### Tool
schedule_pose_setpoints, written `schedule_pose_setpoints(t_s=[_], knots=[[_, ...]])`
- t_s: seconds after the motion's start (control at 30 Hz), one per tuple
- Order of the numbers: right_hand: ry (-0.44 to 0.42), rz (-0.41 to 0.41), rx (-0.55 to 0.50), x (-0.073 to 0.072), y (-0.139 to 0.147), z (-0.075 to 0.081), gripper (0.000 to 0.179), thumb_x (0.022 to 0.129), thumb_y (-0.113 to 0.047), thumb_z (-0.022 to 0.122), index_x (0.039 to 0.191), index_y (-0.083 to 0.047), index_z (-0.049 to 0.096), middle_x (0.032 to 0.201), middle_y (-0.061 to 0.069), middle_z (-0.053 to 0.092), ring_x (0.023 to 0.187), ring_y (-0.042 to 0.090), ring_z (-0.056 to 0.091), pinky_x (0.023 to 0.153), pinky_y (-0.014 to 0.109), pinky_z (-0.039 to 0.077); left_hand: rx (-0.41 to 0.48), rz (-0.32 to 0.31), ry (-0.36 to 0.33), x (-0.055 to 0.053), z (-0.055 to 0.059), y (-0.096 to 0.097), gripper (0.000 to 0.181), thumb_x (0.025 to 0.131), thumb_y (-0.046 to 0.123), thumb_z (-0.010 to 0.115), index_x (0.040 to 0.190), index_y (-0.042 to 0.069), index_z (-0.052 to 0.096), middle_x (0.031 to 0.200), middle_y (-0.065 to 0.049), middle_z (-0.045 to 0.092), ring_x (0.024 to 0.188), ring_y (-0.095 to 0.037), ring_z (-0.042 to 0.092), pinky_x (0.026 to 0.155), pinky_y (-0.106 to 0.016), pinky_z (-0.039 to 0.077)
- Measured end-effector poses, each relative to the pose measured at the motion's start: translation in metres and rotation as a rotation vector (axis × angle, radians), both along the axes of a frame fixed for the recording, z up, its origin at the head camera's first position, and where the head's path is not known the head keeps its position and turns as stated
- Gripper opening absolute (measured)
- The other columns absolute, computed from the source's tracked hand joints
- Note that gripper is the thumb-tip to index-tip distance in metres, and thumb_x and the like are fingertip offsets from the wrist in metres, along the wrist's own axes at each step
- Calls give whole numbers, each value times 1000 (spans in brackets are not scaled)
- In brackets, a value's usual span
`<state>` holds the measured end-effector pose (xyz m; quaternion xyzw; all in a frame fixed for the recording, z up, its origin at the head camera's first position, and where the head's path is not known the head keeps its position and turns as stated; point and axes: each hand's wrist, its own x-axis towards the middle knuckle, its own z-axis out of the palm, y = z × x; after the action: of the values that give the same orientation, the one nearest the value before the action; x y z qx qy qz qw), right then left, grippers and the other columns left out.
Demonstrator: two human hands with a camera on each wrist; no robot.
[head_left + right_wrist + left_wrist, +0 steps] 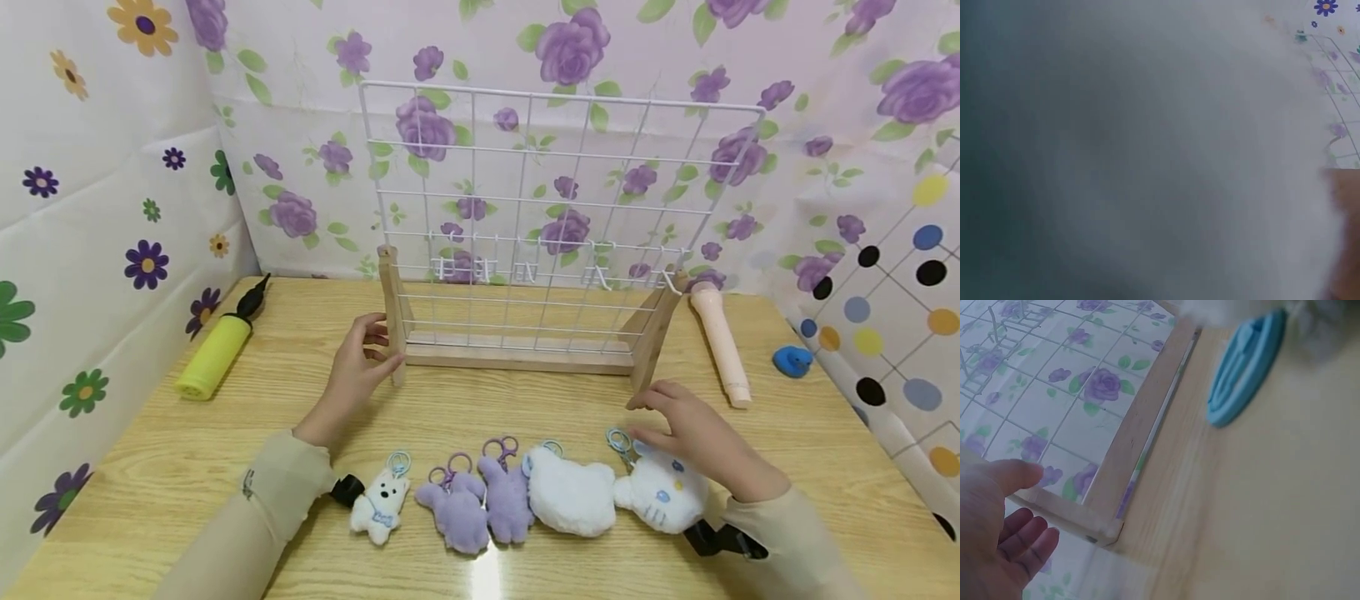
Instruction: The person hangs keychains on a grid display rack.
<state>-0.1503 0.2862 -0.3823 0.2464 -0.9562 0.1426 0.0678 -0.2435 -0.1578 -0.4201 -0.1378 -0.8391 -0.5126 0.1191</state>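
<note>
A white wire grid rack point(562, 96) stands upright in a wooden base point(517, 358), with several white hooks point(597, 276) hung on it. Beside its left wooden post point(390, 312) is my left hand point(352, 371), thumb and fingers apart around the post's edge; contact is unclear. My right hand point(693, 433) hovers with loosely bent fingers by the right post and over a white cat plush keychain point(663, 492). Left of that lie a fluffy white plush point(573, 496), two purple plush keychains point(461, 515) and a small white dog keychain point(381, 507). White blur point(1179, 156) fills most of the right wrist view.
A yellow hand pump point(216, 357) with a black nozzle lies at the left. At the right are a pale pink cylinder point(722, 350) and a small blue toy duck point(793, 361). Flowered cloth point(300, 150) hangs behind the wooden table point(187, 483).
</note>
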Motion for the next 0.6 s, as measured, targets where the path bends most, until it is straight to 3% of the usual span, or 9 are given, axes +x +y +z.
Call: schedule_pose_setpoints(t_s=[0.13,0.33,0.47,0.6], knots=[[-46,-24,10,-1,-3,-1,24,84,-21,74,104,-8,68,100,5,67,92,23,63,78,41,54,17,16,-12,0,-2,3,63,86,-1,68,139,0,35,121,-23,53,106,-31,54,82,-23,50],[-116,-43,11,-2,-9,-6,22,83,-22,74,99,-7,69,98,7,67,88,24,64,77,41,55,59,22,-25,2,-2,5,62,86,-4,66,139,-1,34,119,-23,51,105,-31,53,81,-16,47],[-126,-53,24,-4,-11,-13,21,82,-24,74,95,-8,69,96,9,69,100,37,64,79,45,55,61,21,-5,3,-3,7,62,86,-5,66,139,-1,34,118,-24,52,105,-31,55,79,-15,48],[-142,-75,34,-5,-13,-18,21,81,-23,76,93,-8,69,86,3,67,97,34,66,74,38,54,55,19,11,2,-5,7,62,86,-5,66,139,-1,34,118,-24,52,104,-31,55,78,-12,46]])
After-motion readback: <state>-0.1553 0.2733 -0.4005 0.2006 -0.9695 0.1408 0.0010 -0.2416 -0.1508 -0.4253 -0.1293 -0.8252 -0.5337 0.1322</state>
